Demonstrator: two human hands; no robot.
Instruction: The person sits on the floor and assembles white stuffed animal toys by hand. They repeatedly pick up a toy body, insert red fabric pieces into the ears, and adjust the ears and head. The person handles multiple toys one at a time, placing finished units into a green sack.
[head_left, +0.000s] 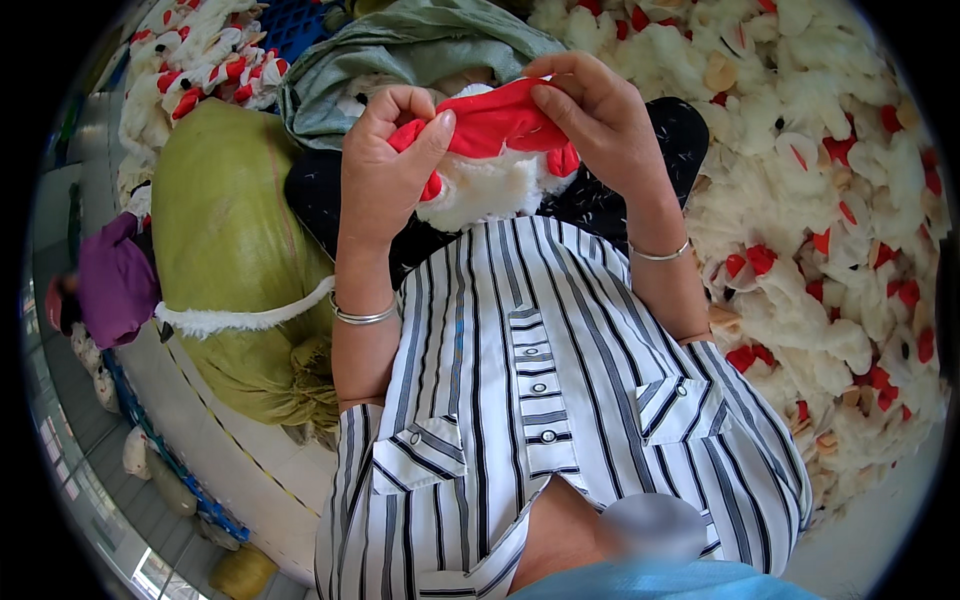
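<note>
Above my lap, a white plush toy piece with red fabric [500, 112] is stretched between my two hands. My left hand [393, 150] pinches the red cloth at its left end, thumb against the fingers. At the other end my right hand [600, 115] grips the upper edge between thumb and fingers. Below the red part hangs white fluffy fabric, with small red parts at both sides. The piece looks limp; its exact kind of toy cannot be made out.
A large pile of white and red plush pieces [800, 200] spreads along the right. An open grey-green woven bag [420, 45] lies ahead. At left stand a full yellow-green sack [220, 220], with a white fluffy strip [250, 318] across it, and a person in purple [115, 280].
</note>
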